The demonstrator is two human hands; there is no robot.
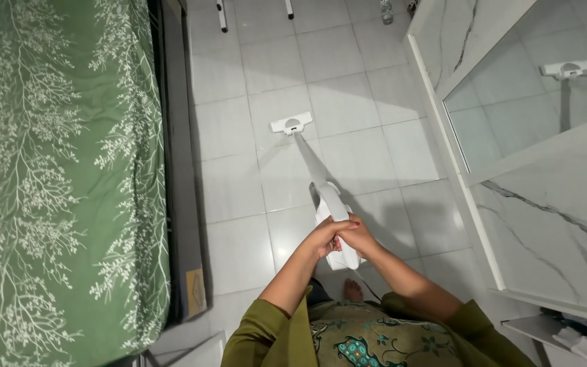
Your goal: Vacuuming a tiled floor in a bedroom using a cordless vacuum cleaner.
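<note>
1. A white plastic stick vacuum cleaner [327, 197] stands slanted on the pale grey tiled floor [348, 102]. Its flat floor head [291, 124] rests on the tiles well ahead of the person, and its slim tube runs back and up to the thicker body and handle.
2. The handle end lies inside both hands, which meet in the lower middle of the view. The left hand [326, 236] wraps the grip from the left with its fingers [345, 225] curled tightly over the top.
3. The right hand [360, 239] presses in from the other side, touching the left hand, its fingers closed about the same handle; the fingertips are hidden behind the body of the cleaner.
4. A small yellowish rectangular label [196, 291] sits on the dark side of the bed frame, near its lower corner.
5. A green bedsheet with a white branch pattern [62, 177] covers the bed on the left.
6. On the right, a mirror panel [531, 102] in a white marbled wardrobe door [565, 231] reflects the floor head.
</note>
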